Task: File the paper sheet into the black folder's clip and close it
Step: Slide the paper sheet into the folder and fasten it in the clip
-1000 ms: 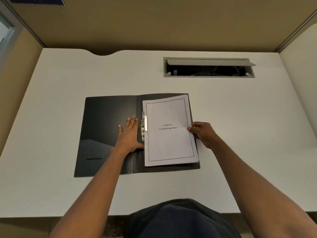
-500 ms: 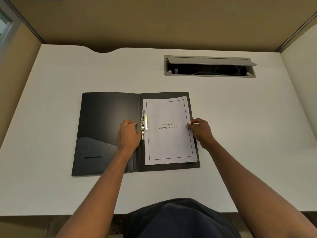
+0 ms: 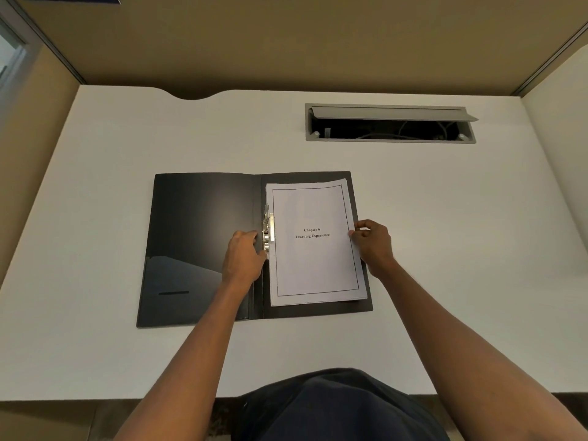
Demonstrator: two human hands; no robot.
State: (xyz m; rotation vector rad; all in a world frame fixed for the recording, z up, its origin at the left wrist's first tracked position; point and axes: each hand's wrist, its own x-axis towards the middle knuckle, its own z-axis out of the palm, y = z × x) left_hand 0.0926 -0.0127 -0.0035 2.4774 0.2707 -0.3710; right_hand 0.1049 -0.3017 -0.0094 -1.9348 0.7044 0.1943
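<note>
The black folder lies open flat on the white desk. A stack of white paper sheets, titled "Chapter 6 Learning Experience", rests on its right half, left edge against the metal clip at the spine. My left hand sits beside the clip with fingers curled at its lever. My right hand pinches the paper's right edge.
A grey cable hatch stands open in the desk at the back right, with wires inside. Tan partition walls enclose the desk on three sides. My dark-clothed lap shows below the desk's front edge.
My left hand went from flat on the left cover to curled fingers at the clip. The paper shifted slightly left toward the spine and sits straighter. My right hand stays on its edge.
</note>
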